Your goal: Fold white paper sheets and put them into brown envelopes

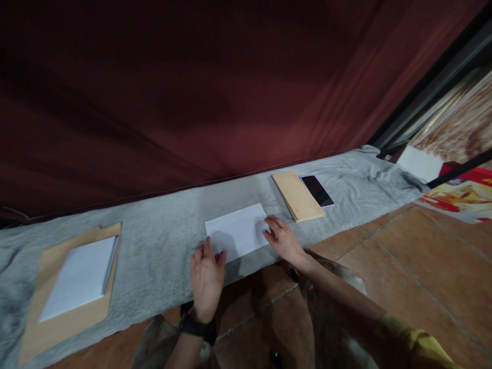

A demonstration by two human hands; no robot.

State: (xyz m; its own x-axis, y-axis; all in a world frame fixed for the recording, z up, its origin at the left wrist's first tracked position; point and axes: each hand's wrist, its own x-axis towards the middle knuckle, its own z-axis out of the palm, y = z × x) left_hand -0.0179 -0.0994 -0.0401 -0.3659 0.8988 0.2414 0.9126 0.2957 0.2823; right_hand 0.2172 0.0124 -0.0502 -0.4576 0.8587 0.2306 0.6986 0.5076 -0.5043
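Note:
A sheet of white paper lies flat on the grey cloth in front of me. At its left edge is my left hand, fingers apart, the fingertips at the paper's lower left corner. My right hand rests by the right edge, its fingers slightly curled and apart, touching or just beside the paper. Neither hand grips anything that I can see. To the right of the sheet lie several brown envelopes in a small stack.
A dark-screened phone lies against the envelopes. On the far left, a stack of white paper sits on a large brown envelope. The grey cloth covers a long bench, backed by a dark red curtain. Tiled floor is at right.

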